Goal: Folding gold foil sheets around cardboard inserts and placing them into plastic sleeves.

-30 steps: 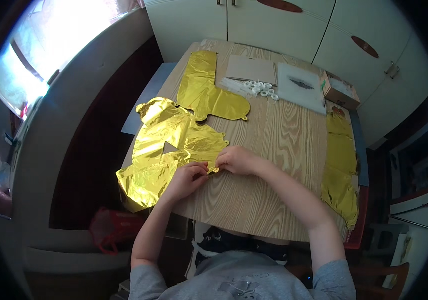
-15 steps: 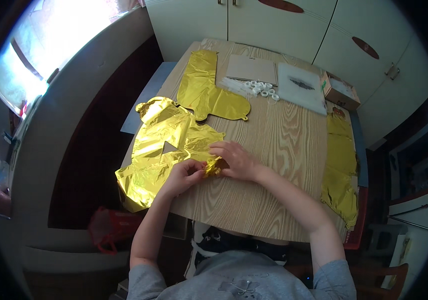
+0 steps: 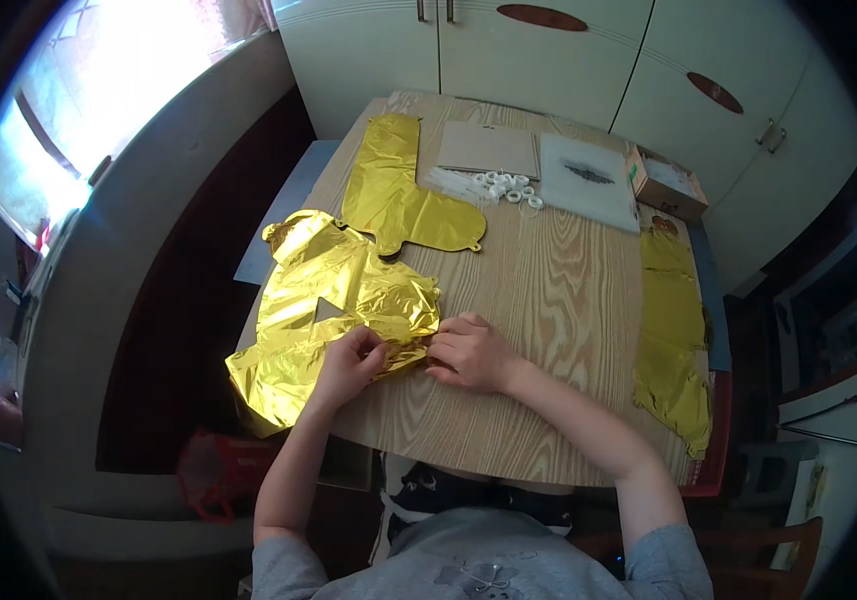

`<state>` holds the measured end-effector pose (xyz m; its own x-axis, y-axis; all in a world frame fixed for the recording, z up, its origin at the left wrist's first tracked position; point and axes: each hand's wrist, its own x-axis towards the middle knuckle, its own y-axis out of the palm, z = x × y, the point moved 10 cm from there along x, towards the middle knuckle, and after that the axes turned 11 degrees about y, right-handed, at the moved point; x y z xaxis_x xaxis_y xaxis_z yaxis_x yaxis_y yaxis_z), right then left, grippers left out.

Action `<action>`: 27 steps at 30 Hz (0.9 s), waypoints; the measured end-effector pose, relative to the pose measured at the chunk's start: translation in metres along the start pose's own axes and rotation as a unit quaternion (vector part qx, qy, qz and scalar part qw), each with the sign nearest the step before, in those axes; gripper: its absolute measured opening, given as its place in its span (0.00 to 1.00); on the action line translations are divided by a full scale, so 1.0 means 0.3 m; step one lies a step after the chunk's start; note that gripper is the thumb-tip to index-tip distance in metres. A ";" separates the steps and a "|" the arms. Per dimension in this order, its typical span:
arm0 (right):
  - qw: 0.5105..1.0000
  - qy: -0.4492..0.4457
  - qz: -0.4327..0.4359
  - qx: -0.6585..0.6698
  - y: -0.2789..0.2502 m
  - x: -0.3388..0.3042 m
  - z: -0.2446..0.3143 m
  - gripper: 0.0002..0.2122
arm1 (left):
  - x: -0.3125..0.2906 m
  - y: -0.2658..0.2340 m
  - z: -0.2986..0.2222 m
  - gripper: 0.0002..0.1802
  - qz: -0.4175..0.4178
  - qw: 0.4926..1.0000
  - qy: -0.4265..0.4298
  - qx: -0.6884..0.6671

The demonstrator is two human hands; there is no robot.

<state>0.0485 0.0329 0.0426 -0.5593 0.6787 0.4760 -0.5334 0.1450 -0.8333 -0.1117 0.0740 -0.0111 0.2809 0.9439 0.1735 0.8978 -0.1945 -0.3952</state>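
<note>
A flat, crinkled gold foil balloon (image 3: 299, 345) with a small triangular hole lies at the near left of the table. My left hand (image 3: 351, 367) is on its near edge, thumb and fingers pinched together on the foil. My right hand (image 3: 471, 353) has its fingers curled round the balloon's right corner. The fingertips of both hands are partly hidden. Just beyond lies a second flat gold foil balloon (image 3: 389, 195), L-shaped, whose lower edge meets the first.
White ribbon rolls (image 3: 509, 188) and clear plastic straws (image 3: 454, 183) lie at the back beside a grey board (image 3: 489, 150). Right of them are a translucent sheet (image 3: 594, 205) and a small open box (image 3: 669, 185). More gold foil (image 3: 671, 330) lies along the right edge.
My hands have drawn slightly apart, the left one moving left along the edge. The bunched foil between them is more spread out. The whole view has shifted a little.
</note>
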 end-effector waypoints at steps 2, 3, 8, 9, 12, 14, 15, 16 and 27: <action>1.000 0.017 0.008 0.002 0.017 -0.001 -0.017 0.06 | -0.006 -0.010 -0.077 0.05 -0.025 0.997 0.045 0.056; 1.000 0.025 0.010 -0.013 0.035 0.002 -0.020 0.06 | -0.012 -0.016 -0.112 0.05 -0.038 0.989 0.090 0.107; 0.998 0.060 -0.018 -0.018 0.073 0.019 -0.037 0.08 | -0.039 0.002 -0.277 0.05 -0.048 0.918 0.211 0.332; 0.998 0.055 -0.039 -0.005 0.066 0.027 -0.036 0.08 | -0.044 0.001 -0.284 0.05 -0.055 0.913 0.214 0.344; 0.995 0.086 -0.031 -0.029 0.063 0.030 -0.047 0.10 | -0.053 -0.012 -0.294 0.05 -0.084 0.903 0.221 0.358; 0.992 0.121 -0.007 -0.041 0.074 0.028 -0.066 0.13 | -0.056 -0.035 -0.284 0.05 -0.111 0.907 0.223 0.339; 0.990 0.137 0.002 -0.033 0.081 0.026 -0.077 0.16 | -0.054 -0.045 -0.272 0.05 -0.117 0.914 0.215 0.325; 0.988 0.154 0.011 -0.025 0.087 0.024 -0.087 0.18 | -0.052 -0.058 -0.260 0.05 -0.122 0.920 0.206 0.310; 0.957 0.221 0.169 -0.082 0.172 0.051 -0.157 0.36 | -0.048 -0.156 -0.197 0.04 -0.169 0.956 0.138 0.198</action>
<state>0.0424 0.0847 -0.0065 -0.3405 0.9396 0.0361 -0.2415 -0.0503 -0.9691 -0.1376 0.0539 0.0582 0.1251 0.8180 0.5614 0.7698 0.2769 -0.5751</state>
